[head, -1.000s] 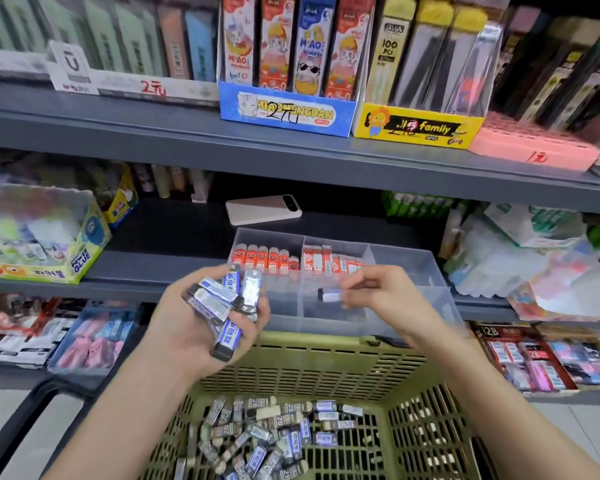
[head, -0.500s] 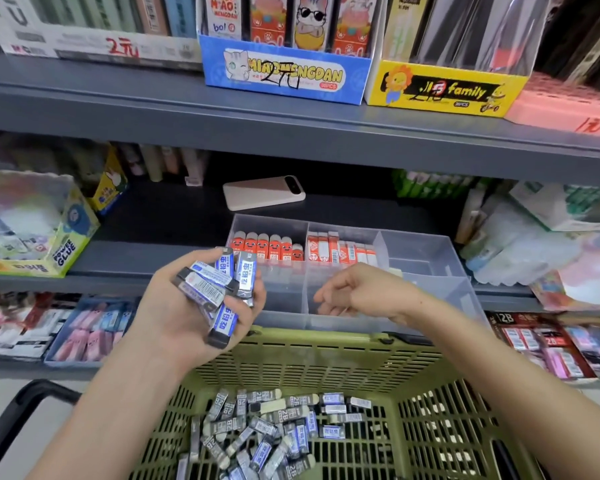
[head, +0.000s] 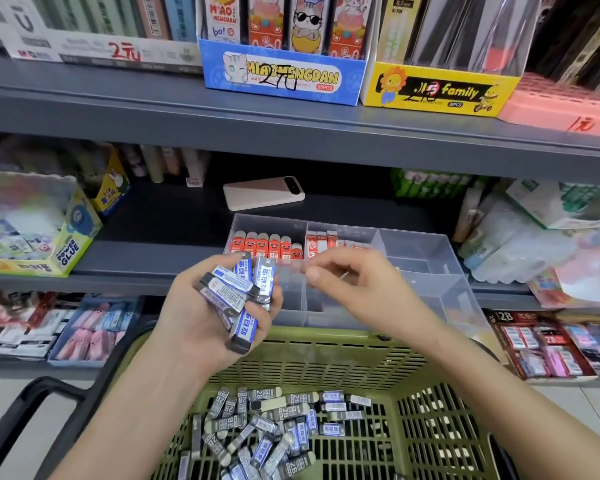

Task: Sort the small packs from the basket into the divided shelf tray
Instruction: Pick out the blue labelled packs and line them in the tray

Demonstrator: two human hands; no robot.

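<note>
Phone (head: 264, 194) behind tray (head: 421, 249); left hand (head: 201, 323) gripping packs (head: 236, 289), right hand (head: 354, 285) overlap tray front

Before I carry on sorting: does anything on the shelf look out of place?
Yes: a pale phone-like slab lies loose and askew on the dark shelf behind the divided tray, not in any display box. Nothing looks spilled or damaged.

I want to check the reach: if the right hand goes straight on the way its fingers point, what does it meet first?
Probably the bundle of blue-and-white packs held in the left hand; the right hand points left at them, though depth is unclear.
</note>
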